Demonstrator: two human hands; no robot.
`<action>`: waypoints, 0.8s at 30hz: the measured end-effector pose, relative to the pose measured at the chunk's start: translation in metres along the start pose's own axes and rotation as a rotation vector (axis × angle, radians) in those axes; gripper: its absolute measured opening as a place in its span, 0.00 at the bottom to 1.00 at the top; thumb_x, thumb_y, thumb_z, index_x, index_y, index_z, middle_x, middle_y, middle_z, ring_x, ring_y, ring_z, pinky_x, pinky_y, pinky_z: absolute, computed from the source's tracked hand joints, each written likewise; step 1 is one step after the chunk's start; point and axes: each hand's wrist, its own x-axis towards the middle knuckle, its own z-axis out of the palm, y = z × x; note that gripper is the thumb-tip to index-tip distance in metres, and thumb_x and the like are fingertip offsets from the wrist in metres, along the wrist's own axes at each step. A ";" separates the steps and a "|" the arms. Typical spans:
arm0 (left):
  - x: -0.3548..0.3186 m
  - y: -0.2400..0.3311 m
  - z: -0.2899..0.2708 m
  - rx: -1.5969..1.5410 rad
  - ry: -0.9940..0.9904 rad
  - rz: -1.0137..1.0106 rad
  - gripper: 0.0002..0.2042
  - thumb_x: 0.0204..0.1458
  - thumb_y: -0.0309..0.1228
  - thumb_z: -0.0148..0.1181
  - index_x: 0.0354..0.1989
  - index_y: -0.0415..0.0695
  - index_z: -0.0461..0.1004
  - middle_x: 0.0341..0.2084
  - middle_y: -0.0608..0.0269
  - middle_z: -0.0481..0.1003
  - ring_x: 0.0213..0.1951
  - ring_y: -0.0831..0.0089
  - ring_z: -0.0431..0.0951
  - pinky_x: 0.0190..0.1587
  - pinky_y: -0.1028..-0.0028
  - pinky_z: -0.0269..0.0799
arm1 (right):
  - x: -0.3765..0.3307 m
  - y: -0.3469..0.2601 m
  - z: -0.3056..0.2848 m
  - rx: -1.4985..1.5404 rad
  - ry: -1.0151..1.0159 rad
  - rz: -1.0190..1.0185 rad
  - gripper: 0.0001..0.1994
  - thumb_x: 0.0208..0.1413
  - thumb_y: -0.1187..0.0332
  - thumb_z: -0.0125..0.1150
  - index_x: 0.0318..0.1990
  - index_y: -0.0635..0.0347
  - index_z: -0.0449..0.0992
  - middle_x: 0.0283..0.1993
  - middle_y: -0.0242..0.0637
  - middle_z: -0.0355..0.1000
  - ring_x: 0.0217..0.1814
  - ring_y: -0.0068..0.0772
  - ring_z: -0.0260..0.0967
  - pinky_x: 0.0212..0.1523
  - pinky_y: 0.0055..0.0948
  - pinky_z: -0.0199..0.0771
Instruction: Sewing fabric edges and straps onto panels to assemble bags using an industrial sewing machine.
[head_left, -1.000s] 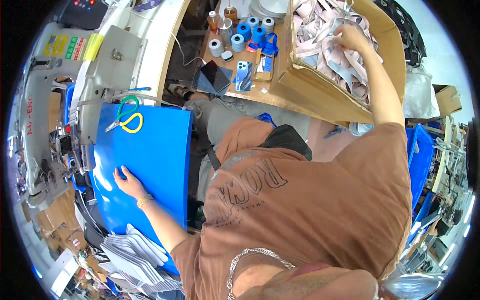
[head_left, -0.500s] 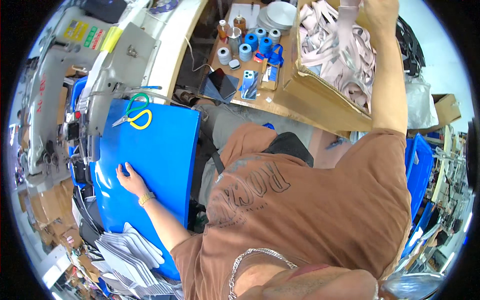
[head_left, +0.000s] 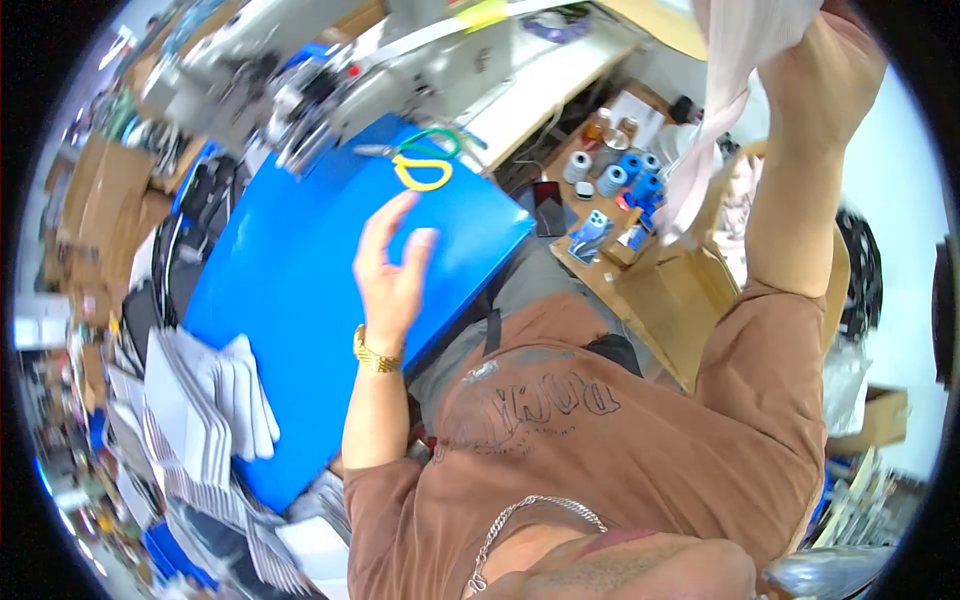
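Observation:
My right hand (head_left: 825, 75) is raised at the upper right and closed round a pale pinkish-grey fabric strip (head_left: 715, 130), which hangs down from it. Below the strip stands an open cardboard box (head_left: 675, 300) with similar strips in it. My left hand (head_left: 392, 280), with a gold watch at the wrist, is held over a blue board (head_left: 300, 270). Its thumb and fingers are apart, and nothing is in it. Just beyond those fingertips lie scissors (head_left: 425, 172) with one green and one yellow handle loop.
A sewing machine (head_left: 310, 110) stands at the far edge of the board. Stacked grey fabric pieces (head_left: 205, 400) lie at the near left. On a wooden table are thread spools (head_left: 612, 180), a phone (head_left: 592, 235) and bottles (head_left: 597, 125).
My right hand has lifted the strip up from the box. My left hand has risen off the board, toward the scissors. The whole view has turned.

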 end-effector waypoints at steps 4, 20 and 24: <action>0.003 0.088 -0.017 -0.427 -0.289 0.178 0.35 0.53 0.50 0.64 0.62 0.37 0.66 0.57 0.50 0.71 0.58 0.61 0.72 0.58 0.64 0.67 | -0.003 -0.014 0.109 0.453 -0.120 0.058 0.14 0.56 0.68 0.63 0.48 0.63 0.78 0.42 0.41 0.79 0.40 0.28 0.78 0.40 0.27 0.81; 0.045 0.034 -0.168 -0.541 0.559 -0.149 0.22 0.65 0.41 0.45 0.60 0.37 0.64 0.49 0.45 0.75 0.42 0.57 0.80 0.44 0.62 0.78 | -0.189 -0.056 0.231 1.382 -0.664 1.420 0.12 0.65 0.65 0.54 0.47 0.64 0.73 0.27 0.36 0.77 0.17 0.18 0.69 0.17 0.18 0.70; 0.089 0.016 -0.210 -0.711 0.448 0.079 0.23 0.67 0.44 0.42 0.61 0.39 0.63 0.50 0.49 0.75 0.40 0.62 0.80 0.41 0.64 0.79 | -0.160 -0.018 0.220 0.941 -0.749 1.318 0.09 0.65 0.66 0.54 0.42 0.63 0.74 0.24 0.33 0.75 0.18 0.18 0.69 0.17 0.17 0.67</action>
